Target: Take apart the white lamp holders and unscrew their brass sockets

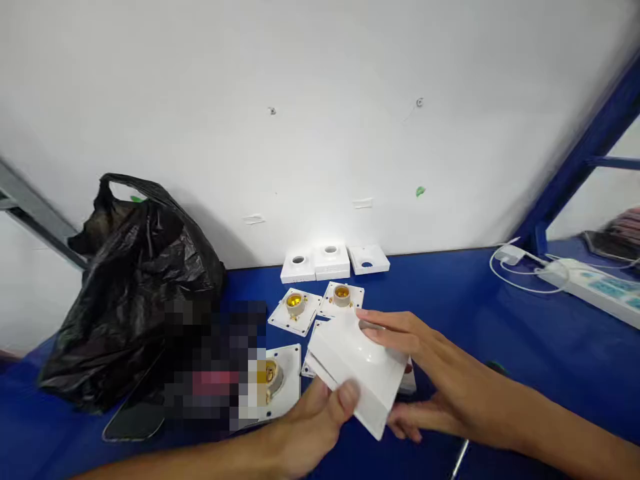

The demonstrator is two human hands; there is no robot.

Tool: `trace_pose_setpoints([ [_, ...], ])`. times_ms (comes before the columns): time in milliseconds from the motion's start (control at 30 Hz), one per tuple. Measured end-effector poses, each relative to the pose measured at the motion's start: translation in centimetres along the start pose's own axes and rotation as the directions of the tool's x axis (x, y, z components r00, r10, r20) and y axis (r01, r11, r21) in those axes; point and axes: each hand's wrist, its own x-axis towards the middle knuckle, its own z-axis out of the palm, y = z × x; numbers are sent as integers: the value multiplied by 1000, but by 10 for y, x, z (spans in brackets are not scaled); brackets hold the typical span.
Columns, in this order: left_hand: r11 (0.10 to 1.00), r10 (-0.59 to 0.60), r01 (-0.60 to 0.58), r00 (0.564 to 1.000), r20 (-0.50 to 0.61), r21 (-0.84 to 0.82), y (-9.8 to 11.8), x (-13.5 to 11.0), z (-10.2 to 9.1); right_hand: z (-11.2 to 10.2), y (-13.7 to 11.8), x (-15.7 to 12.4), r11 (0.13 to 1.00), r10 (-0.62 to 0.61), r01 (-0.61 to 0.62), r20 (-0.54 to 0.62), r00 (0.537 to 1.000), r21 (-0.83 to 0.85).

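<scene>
A white square lamp holder is tilted between my two hands, its domed round opening facing up and to the right. My left hand grips its lower left edge, thumb on top. My right hand closes around the other side, with fingers over the opening and the thumb side below. A gap shows along the left side, between cover and base. Behind it lie lamp holder bases with brass sockets, one at the left and another at the right. A larger-looking base lies left of my left hand, partly pixelated.
Several white square covers stand along the wall. A black plastic bag and a dark phone are on the left of the blue table. A power strip with cables sits right. A metal shaft lies near the front.
</scene>
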Motion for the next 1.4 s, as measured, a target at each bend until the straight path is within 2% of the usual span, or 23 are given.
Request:
trace_pose_setpoints([
  [100,997,30,-23,995,95,-75,12,17,18,-2,1,3,999,37,-36,12,999,-35],
  [167,995,63,-54,991,118,-83,21,24,26,-3,2,4,997,34,-33,3,999,-67],
  [267,996,78,-70,987,139,-59,32,27,32,-3,4,4,990,-28,24,-29,999,-136],
  [400,997,42,-53,982,184,56,40,22,31,-4,4,3,972,-142,128,-61,988,-195],
  [600,983,1,-49,964,266,175,43,19,29,-7,3,6,980,-158,134,-169,973,-147],
  [900,973,4,-55,974,225,224,45,18,27,-10,-2,8,986,-144,136,-74,987,-93],
  [1033,984,-3,-39,972,234,174,46,19,24,-9,-2,10,988,-153,154,-81,985,4],
  [1267,996,30,-8,965,260,-86,37,24,21,-11,-6,9,991,-126,128,-47,991,50],
  [1400,998,28,-11,954,299,-60,35,23,17,-11,-10,10,994,-100,103,-59,993,46],
])
